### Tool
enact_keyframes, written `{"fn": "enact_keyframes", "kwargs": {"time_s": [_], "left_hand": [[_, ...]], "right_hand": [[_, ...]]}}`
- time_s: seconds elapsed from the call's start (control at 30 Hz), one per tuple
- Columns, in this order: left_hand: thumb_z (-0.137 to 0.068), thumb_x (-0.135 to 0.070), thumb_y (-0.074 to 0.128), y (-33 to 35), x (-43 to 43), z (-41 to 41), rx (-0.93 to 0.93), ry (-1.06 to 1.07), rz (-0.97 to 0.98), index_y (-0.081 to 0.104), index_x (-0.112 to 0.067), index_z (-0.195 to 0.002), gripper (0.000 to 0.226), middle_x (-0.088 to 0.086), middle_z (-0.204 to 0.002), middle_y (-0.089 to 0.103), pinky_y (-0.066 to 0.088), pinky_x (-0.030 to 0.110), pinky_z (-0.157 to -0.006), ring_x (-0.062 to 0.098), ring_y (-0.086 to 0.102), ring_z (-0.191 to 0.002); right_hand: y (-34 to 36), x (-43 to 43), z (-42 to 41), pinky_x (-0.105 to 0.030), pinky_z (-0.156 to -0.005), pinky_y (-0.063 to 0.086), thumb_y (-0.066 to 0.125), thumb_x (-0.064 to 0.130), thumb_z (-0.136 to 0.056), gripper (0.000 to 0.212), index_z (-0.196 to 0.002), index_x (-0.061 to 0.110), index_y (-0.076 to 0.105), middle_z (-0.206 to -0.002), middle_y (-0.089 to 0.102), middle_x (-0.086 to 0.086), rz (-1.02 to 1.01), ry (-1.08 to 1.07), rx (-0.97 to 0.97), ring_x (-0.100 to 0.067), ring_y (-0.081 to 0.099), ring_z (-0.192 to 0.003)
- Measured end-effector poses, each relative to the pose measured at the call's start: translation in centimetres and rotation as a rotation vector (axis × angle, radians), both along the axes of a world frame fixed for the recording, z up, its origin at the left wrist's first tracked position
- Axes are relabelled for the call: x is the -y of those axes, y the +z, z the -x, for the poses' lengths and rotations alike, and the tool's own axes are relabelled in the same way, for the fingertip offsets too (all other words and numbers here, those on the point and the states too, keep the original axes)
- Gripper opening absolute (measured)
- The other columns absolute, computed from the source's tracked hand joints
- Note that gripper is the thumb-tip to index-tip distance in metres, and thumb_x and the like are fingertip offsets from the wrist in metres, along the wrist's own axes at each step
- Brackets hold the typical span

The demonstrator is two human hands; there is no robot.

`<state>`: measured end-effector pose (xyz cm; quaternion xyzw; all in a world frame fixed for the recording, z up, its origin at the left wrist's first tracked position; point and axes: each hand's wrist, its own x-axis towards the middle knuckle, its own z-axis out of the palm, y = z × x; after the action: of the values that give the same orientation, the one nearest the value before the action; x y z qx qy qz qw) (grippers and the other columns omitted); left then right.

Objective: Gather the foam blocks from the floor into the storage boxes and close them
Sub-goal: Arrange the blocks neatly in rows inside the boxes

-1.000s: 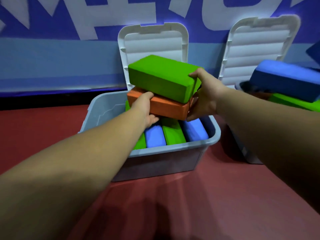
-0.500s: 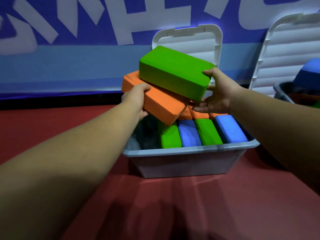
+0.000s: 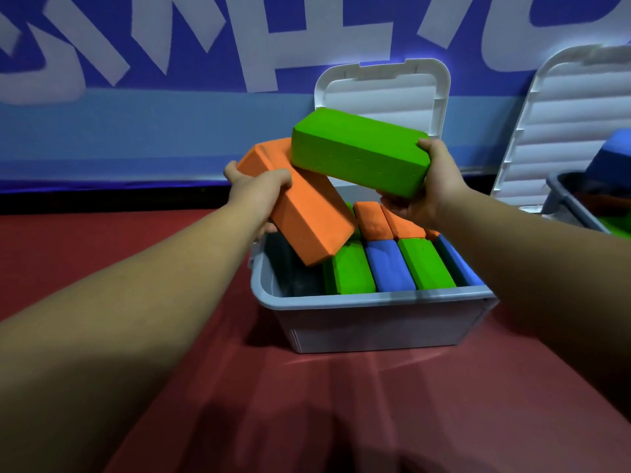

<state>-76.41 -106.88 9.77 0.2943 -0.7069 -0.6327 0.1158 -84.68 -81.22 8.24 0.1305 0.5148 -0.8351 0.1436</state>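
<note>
My left hand grips an orange foam block by its upper end; the block tilts down into the open left part of the grey storage box. A green foam block is held above the box, my right hand curled round its right end. Inside the box stand several green, blue and orange blocks packed on edge. The box's white lid stands open behind it.
A second grey box with an open white lid sits at the right edge, holding a blue block on top. The floor is red; a blue banner wall runs close behind the boxes.
The two blocks have come apart: my left hand swung the orange one leftward and tilted its lower end into the box's gap, while my right hand kept the green one raised. The view shifted left.
</note>
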Motion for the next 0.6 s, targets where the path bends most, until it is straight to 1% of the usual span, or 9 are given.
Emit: {"fn": "enact_keyframes", "kwargs": {"time_s": [0.03, 0.07, 0.13, 0.17, 0.27, 0.37, 0.43, 0.53, 0.6], "left_hand": [[-0.068, -0.036, 0.075, 0.1, 0.1, -0.3, -0.016, 0.003, 0.09, 0.022, -0.036, -0.142, 0.09, 0.001, -0.115, 0.062, 0.064, 0.053, -0.067, 0.028, 0.069, -0.093], [-0.069, -0.039, 0.075, 0.1, 0.3, -0.6, -0.034, 0.007, 0.211, 0.024, -0.033, -0.141, 0.089, 0.002, -0.119, 0.062, 0.064, 0.051, -0.077, 0.027, 0.068, -0.097], [-0.067, -0.044, 0.078, -0.2, 0.7, -0.9, -0.065, 0.011, 0.499, 0.025, -0.025, -0.144, 0.096, 0.009, -0.134, 0.055, 0.056, 0.043, -0.095, 0.032, 0.064, -0.107], [-0.069, -0.043, 0.08, -0.4, 0.9, -1.1, -0.074, 0.005, 0.617, 0.024, -0.021, -0.145, 0.097, 0.013, -0.139, 0.049, 0.052, 0.04, -0.096, 0.034, 0.062, -0.109], [-0.075, -0.039, 0.082, -0.8, 1.3, -1.8, -0.079, -0.052, 0.79, 0.025, -0.013, -0.142, 0.092, 0.019, -0.144, 0.04, 0.045, 0.038, -0.088, 0.04, 0.061, -0.112], [-0.073, -0.036, 0.085, -1.8, 1.1, -2.3, 0.01, -0.106, 0.852, 0.028, -0.006, -0.133, 0.088, 0.02, -0.14, 0.042, 0.042, 0.034, -0.081, 0.041, 0.061, -0.111], [-0.069, -0.036, 0.087, -2.9, 0.8, -2.7, 0.093, -0.186, 0.9, 0.028, -0.007, -0.126, 0.087, 0.02, -0.134, 0.044, 0.043, 0.034, -0.077, 0.038, 0.062, -0.106], [-0.066, -0.042, 0.09, -4.0, 0.5, -3.0, 0.195, -0.306, 0.982, 0.027, -0.011, -0.12, 0.089, 0.011, -0.12, 0.044, 0.042, 0.034, -0.074, 0.029, 0.055, -0.092], [-0.065, -0.047, 0.089, -4.0, 0.4, -2.8, 0.244, -0.338, 1.016, 0.025, -0.015, -0.116, 0.088, 0.008, -0.117, 0.041, 0.044, 0.036, -0.072, 0.027, 0.052, -0.088]], "right_hand": [[-0.1, 0.2, 0.0, -0.047, -0.086, 0.058, 0.068, 0.06, -0.082, 0.06, -0.126, 0.02, 0.063, -0.119, 0.073, -0.015, 0.011, -0.02, 0.0, -0.035, 0.072, -0.105], [-0.3, 0.3, 0.0, -0.046, -0.086, 0.058, 0.069, 0.06, -0.08, 0.06, -0.125, 0.021, 0.063, -0.118, 0.074, -0.014, 0.02, -0.039, 0.003, -0.034, 0.072, -0.105], [-0.6, 0.5, 0.2, -0.043, -0.086, 0.058, 0.072, 0.06, -0.077, 0.062, -0.125, 0.022, 0.064, -0.115, 0.075, -0.011, 0.033, -0.077, 0.01, -0.03, 0.072, -0.104], [-0.7, 0.5, 0.2, -0.043, -0.084, 0.058, 0.073, 0.06, -0.075, 0.063, -0.126, 0.023, 0.064, -0.115, 0.075, -0.009, 0.03, -0.091, 0.01, -0.029, 0.072, -0.102], [-0.9, 0.5, 0.8, -0.042, -0.074, 0.059, 0.075, 0.064, -0.068, 0.068, -0.126, 0.027, 0.065, -0.117, 0.075, -0.005, -0.051, -0.115, -0.017, -0.026, 0.073, -0.098], [-1.1, 0.3, 1.1, -0.047, -0.071, 0.061, 0.075, 0.063, -0.072, 0.059, -0.118, 0.028, 0.065, -0.116, 0.073, -0.007, -0.193, -0.127, -0.067, -0.029, 0.073, -0.098], [-1.4, 0.3, 1.1, -0.052, -0.069, 0.062, 0.077, 0.06, -0.073, 0.056, -0.115, 0.026, 0.064, -0.115, 0.071, -0.009, -0.271, -0.114, -0.101, -0.03, 0.074, -0.095], [-2.1, 0.2, 1.2, -0.053, -0.066, 0.062, 0.082, 0.062, -0.066, 0.068, -0.118, 0.023, 0.063, -0.117, 0.069, -0.011, -0.338, -0.097, -0.117, -0.031, 0.075, -0.092], [-2.4, 0.3, 1.3, -0.054, -0.065, 0.062, 0.084, 0.064, -0.06, 0.079, -0.122, 0.021, 0.063, -0.118, 0.068, -0.011, -0.364, -0.099, -0.119, -0.032, 0.075, -0.09]]}}
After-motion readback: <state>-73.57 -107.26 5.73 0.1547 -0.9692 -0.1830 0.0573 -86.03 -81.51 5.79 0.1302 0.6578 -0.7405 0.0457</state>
